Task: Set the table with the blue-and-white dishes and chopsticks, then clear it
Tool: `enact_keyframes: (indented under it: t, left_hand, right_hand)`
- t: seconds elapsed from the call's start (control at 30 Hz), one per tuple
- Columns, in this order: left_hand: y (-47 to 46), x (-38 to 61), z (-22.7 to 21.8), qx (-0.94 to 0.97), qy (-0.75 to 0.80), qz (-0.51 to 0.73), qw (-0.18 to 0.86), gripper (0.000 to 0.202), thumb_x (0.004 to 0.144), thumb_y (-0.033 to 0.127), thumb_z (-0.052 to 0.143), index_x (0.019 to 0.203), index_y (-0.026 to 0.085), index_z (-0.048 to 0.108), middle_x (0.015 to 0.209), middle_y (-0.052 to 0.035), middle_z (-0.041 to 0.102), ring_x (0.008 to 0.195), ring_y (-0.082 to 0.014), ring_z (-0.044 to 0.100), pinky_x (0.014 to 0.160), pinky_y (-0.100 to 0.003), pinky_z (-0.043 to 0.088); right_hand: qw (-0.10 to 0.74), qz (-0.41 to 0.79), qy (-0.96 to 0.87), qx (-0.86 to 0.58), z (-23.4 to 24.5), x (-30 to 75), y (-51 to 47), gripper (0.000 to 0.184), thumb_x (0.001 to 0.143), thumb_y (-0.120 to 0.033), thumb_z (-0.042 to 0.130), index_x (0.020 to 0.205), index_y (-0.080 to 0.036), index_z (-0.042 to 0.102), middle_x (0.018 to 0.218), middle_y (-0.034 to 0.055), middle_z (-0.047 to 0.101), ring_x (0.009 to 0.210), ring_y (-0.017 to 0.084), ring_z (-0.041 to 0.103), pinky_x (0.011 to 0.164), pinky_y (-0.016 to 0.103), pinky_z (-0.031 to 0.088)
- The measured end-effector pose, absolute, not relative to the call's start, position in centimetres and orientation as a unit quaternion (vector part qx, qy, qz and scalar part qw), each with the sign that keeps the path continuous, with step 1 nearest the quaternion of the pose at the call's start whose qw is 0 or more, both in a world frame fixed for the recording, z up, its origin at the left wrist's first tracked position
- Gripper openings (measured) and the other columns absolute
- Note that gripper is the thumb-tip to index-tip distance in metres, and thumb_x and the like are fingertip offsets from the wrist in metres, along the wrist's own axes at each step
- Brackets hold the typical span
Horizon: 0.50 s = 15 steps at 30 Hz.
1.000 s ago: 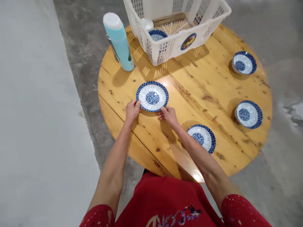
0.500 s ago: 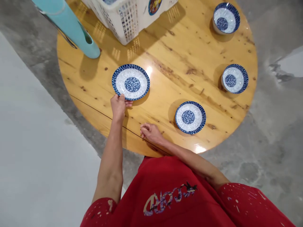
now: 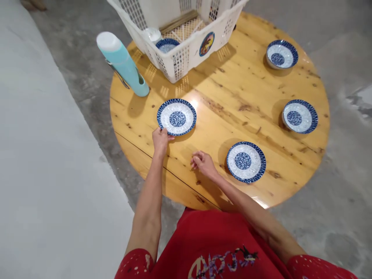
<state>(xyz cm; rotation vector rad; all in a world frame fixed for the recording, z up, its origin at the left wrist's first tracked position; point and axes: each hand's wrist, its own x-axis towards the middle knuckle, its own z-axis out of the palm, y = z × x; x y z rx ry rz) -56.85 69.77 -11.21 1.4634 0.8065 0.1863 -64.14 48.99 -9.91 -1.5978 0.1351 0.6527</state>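
- Directly beyond the left hand [image 3: 161,140] lies a blue-and-white plate [image 3: 176,117], flat on the round wooden table [image 3: 232,89]. The fingers close over the plate's near rim, with the thumb on top.
- The right hand [image 3: 202,162] rests on the wood, curled into a loose fist with nothing visible in it. It sits between that plate and a second plate [image 3: 245,161] just to its right, touching neither.
- The left fingertips are tucked under the plate's rim and cannot be seen. Whether the right fist hides anything small cannot be told.
- The white slatted basket [image 3: 186,54] at the far edge is cut off by the top of the picture, so much of its inside is out of view.
- Inside it, a blue-rimmed bowl [image 3: 167,44] shows, with a small white piece [image 3: 152,35] behind it and a bundle of pale sticks [image 3: 180,22] lying across.
- A teal flask [image 3: 123,64] with a white cap stands left of the basket.
- Two smaller dishes [image 3: 300,116] sit on the right side, well apart.
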Motion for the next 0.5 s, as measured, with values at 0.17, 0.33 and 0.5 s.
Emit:
enact_keyframes:
  t: [0.17, 0.33, 0.5]
  left_hand:
    - [70.3, -56.4, -10.9, 0.655, 0.358, 0.075, 0.661, 0.007, 0.075, 0.022, 0.052, 0.075, 0.015, 0.051, 0.068, -0.0049, 0.064, 0.063, -0.0160, 0.069, 0.057, -0.026, 0.059]
    - [70.5, -56.3, -11.0, 0.667, 0.359, 0.074, 0.648, 0.009, 0.075, 0.024, 0.053, 0.076, 0.015, 0.052, 0.062, -0.0016, 0.062, 0.057, -0.0146, 0.067, 0.055, -0.025, 0.059]
    - [70.6, -56.2, -10.8, 0.667, 0.354, 0.068, 0.653, 0.010, 0.075, 0.024, 0.055, 0.075, 0.014, 0.054, 0.061, -0.0011, 0.062, 0.056, -0.0141, 0.067, 0.054, -0.023, 0.059]
  right_hand:
    - [0.653, 0.318, 0.099, -0.680, -11.1, -67.7, 48.9, 0.018, 0.077, -0.022, 0.051, 0.095, -0.019, 0.055, 0.068, -0.0021, 0.064, 0.049, 0.010, 0.059, 0.043, 0.019, 0.046]
    - [0.648, 0.342, 0.092, -0.674, -11.3, -69.1, 49.0, 0.021, 0.077, -0.023, 0.050, 0.096, -0.018, 0.054, 0.067, -0.0020, 0.063, 0.050, 0.011, 0.059, 0.044, 0.020, 0.046]
    - [0.610, 0.351, 0.057, -0.708, -10.9, -69.9, 48.5, 0.021, 0.078, -0.017, 0.046, 0.097, -0.017, 0.055, 0.069, -0.0019, 0.064, 0.052, 0.010, 0.060, 0.052, 0.020, 0.047]
